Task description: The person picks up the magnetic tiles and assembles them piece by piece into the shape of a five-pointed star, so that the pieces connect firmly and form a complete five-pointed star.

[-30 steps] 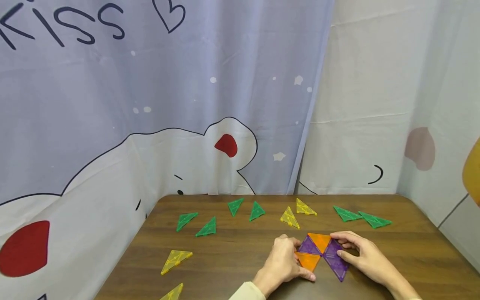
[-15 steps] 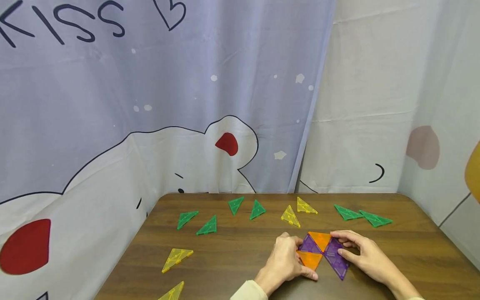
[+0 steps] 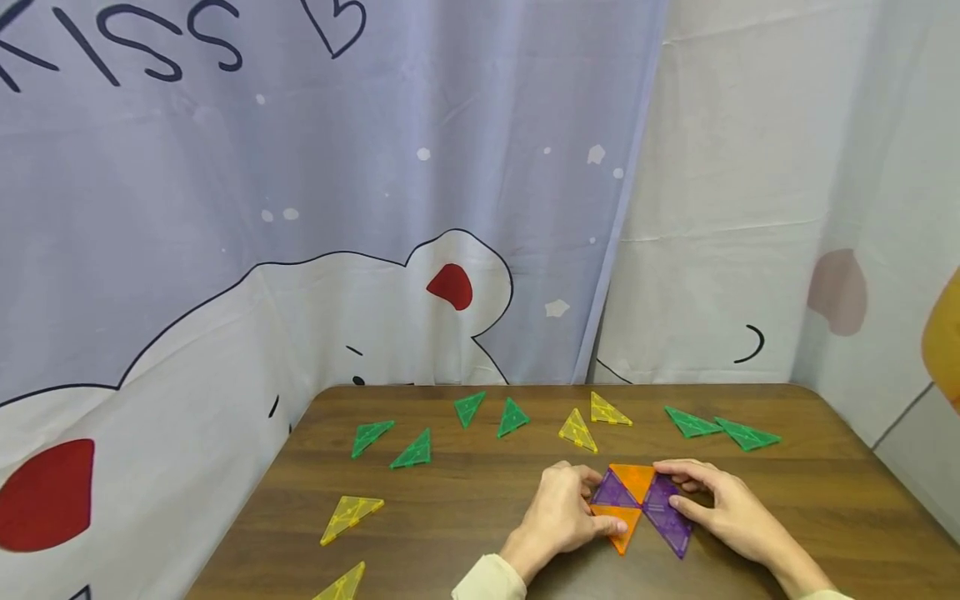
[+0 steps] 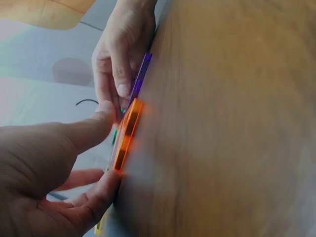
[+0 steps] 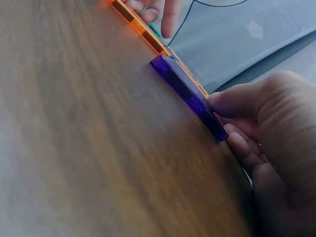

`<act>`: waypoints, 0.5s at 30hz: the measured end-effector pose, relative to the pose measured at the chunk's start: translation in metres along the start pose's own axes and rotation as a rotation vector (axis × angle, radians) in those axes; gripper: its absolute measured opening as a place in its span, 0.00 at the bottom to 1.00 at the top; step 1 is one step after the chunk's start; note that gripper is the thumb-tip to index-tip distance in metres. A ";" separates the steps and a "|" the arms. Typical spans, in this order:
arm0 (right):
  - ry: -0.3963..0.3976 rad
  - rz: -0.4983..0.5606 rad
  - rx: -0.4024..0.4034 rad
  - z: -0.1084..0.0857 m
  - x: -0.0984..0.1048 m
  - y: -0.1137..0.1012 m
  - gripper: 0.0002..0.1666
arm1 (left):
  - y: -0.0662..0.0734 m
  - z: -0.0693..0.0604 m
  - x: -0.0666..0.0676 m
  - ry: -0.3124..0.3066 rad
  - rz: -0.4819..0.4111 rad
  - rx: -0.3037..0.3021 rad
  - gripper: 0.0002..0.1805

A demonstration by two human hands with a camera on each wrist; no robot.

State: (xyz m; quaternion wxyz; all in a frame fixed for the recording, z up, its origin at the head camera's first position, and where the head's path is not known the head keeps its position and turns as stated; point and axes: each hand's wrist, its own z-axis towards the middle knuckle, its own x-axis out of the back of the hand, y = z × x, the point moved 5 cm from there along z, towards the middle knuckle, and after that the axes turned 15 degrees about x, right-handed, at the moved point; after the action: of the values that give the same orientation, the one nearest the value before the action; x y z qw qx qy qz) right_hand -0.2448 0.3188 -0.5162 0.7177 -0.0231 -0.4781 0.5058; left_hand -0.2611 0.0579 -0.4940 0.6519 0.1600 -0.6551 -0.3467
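A fan of translucent orange and purple triangular magnetic tiles lies on the table in the head view, their points meeting in the middle. At its left side my left hand [image 3: 558, 510] grips the near orange tile [image 3: 621, 542], thumb on its top and fingers at its outer edge. A purple tile [image 3: 617, 490] and another orange tile [image 3: 632, 478] sit behind it. My right hand [image 3: 723, 504] pinches the right-hand purple tile [image 3: 667, 523], thumb on top, fingertips at its far edge. In the right wrist view this purple tile [image 5: 187, 96] shows its thick side.
Several green tiles [image 3: 412, 451] lie toward the back of the wooden table [image 3: 450, 517], some at right [image 3: 746, 435]. Two yellow tiles [image 3: 577, 432] rest behind the fan, and two more yellow tiles [image 3: 349, 517] at the left. A printed curtain [image 3: 450, 167] hangs behind.
My left thumb has moved from the table at the near orange tile's front corner up onto its top. The right hand keeps its place on the purple tile.
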 end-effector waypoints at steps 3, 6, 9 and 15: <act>0.005 -0.002 0.023 0.002 -0.003 -0.002 0.25 | -0.004 0.002 0.001 -0.022 0.000 -0.023 0.29; 0.008 -0.017 0.044 0.003 -0.004 -0.004 0.25 | -0.006 0.004 0.000 -0.048 0.020 -0.084 0.27; 0.001 -0.038 0.058 0.003 -0.005 -0.006 0.26 | -0.006 0.005 -0.002 -0.075 0.068 -0.158 0.27; -0.014 -0.058 0.051 0.002 -0.007 -0.007 0.26 | -0.005 0.005 -0.007 -0.133 0.169 -0.279 0.25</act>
State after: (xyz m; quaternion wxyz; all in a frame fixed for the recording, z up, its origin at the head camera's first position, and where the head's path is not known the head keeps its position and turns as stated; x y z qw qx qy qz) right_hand -0.2412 0.3096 -0.5159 0.7290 0.0127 -0.4703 0.4971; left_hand -0.2664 0.0600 -0.5017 0.6500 -0.0111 -0.6534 -0.3880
